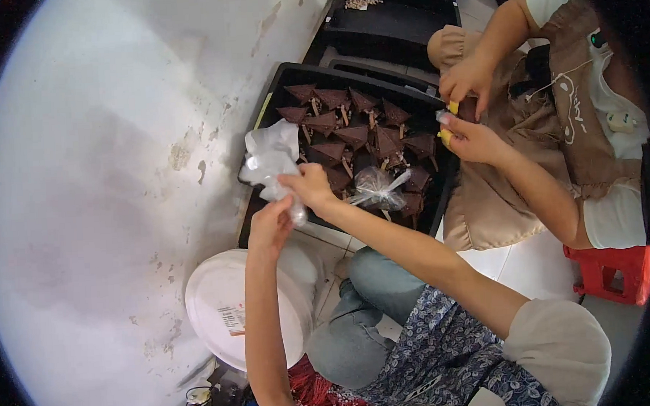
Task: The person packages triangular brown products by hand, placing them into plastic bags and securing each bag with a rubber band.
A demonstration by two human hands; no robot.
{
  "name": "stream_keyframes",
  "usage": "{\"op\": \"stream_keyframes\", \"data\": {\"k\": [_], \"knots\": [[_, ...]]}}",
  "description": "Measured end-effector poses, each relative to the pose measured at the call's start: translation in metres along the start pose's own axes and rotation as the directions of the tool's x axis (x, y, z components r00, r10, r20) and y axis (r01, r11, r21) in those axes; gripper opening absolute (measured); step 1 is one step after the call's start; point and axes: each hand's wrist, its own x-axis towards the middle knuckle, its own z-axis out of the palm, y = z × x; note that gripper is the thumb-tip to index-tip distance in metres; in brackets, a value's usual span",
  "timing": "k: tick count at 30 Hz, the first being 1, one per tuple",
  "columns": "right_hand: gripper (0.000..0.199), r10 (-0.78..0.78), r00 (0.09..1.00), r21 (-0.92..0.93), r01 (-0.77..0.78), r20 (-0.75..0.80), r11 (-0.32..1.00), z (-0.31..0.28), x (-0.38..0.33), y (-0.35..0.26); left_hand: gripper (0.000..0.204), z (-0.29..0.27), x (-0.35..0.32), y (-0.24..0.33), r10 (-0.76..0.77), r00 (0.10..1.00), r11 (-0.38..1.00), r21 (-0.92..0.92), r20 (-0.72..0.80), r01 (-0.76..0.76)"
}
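A bunch of clear plastic bags [271,164] is held up between my two hands, over the left side of a black tray [282,78]. My left hand [270,226] is closed around the lower end of the plastic. From the right, my right hand [311,189] reaches in and its fingers pinch the plastic too. Beneath and beyond my hands, the tray holds several dark brown pyramid-shaped pieces [352,136] with small tan sticks under them. Close to my right forearm, a clear bag [379,189] gathered at its neck lies on these pieces, with something brown inside.
At right, a co-worker's hands [467,135] with yellow finger wraps work on a small brown piece. A white lidded bucket [220,291] stands by the wall, left of my knee. Another black tray [400,18] lies behind. A red stool [612,272] is at far right.
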Motion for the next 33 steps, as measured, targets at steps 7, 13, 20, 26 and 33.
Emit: {"op": "stream_keyframes", "data": {"k": [7, 13, 20, 26, 33], "knots": [[0.034, -0.227, 0.956, -0.479, 0.29, 0.186, 0.828, -0.031, -0.061, -0.022, 0.034, 0.008, 0.05, 0.018, 0.05, 0.995, 0.963, -0.258, -0.091, -0.072], [0.031, -0.177, 0.945, -0.467, 0.292, 0.275, 0.834, -0.073, -0.121, -0.045, 0.031, -0.03, 0.06, 0.052, 0.145, 0.929, 0.96, -0.178, -0.34, -0.215], [0.03, -0.213, 0.958, -0.155, 0.244, 0.194, 0.957, -0.073, -0.083, -0.051, 0.055, 0.033, -0.049, 0.034, 0.132, 0.989, 0.976, 0.164, 0.072, -0.142], [0.03, -0.284, 0.94, -0.282, 0.329, 0.188, 0.901, -0.067, -0.072, -0.058, 0.024, 0.026, -0.063, 0.022, 0.411, 0.91, 0.896, 0.208, -0.06, -0.392], [0.034, -0.658, 0.744, -0.384, 0.646, 0.119, 0.66, -0.053, -0.069, -0.071, 0.014, 0.023, -0.062, 0.017, 0.576, 0.809, 0.797, 0.302, -0.117, -0.523]]}}
